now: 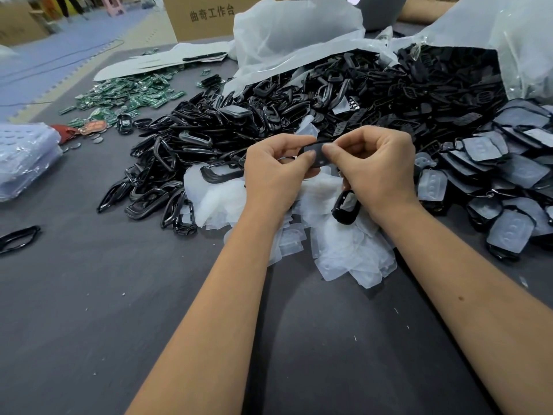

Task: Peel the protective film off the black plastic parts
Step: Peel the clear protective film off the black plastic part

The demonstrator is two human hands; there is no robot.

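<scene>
Both forearms reach straight out over the dark grey felt-like worktop point(89, 295), bare to the elbow, and meet right in front of the big heap of glossy black plastic frame parts point(227, 130). Wrists are bent a little inward so the two hands face each other.

The left hand point(273, 172) has its fingers curled, thumb and forefinger pinching the left end of a small flat black plastic part point(314, 151). The right hand point(374, 163) is curled too, thumb and forefinger tips pressed onto the right side of that same part, so both hands are clamped on it, nearly touching each other. Can't really tell whether the right fingertips have the film or just the plastic; it's too small to see.

Lower in the right hand, tucked under the curled fingers near the palm, there's a second piece, a black plastic rounded frame point(346, 206) hanging down toward the worktop.

Just below the hands, on the near side of the heap, sits a loose pile of translucent white film sheets point(344, 256). Right of the heap there's a spread of black parts with cloudy film on them point(514, 166). Behind the heap are crumpled clear plastic bags point(287, 40), and far left of it a scatter of green circuit boards point(131, 97).
</scene>
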